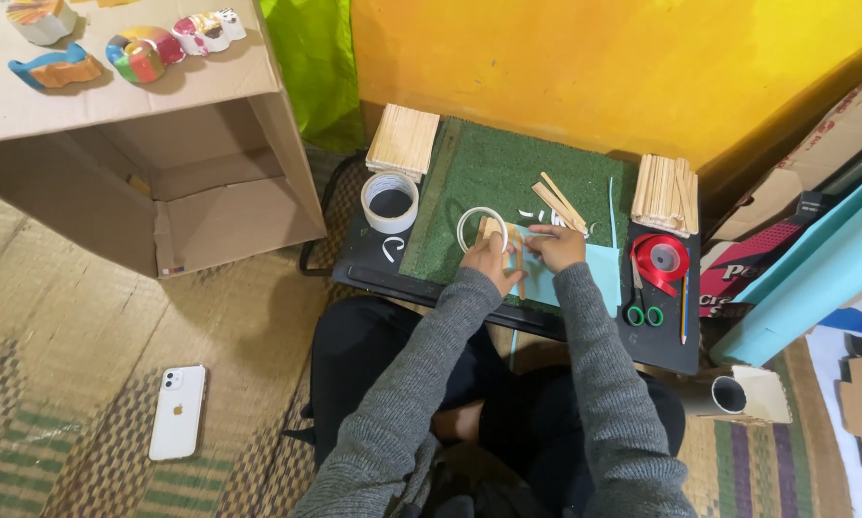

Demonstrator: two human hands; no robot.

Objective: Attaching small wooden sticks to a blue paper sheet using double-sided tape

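On the green mat, both hands join wooden sticks.
My left hand and right hand each have the grip clamped on the small stick frame, beside the tape ring. I judge pressing evenly keeps it flat. The cardboard box lies open, nothing visible inside.

Bare green mat in the upper middle of the frame leaves free room above the hands. At its left stand a tape roll and a stick stack; at its right loose sticks, another stack, red ribbon and scissors block the way.
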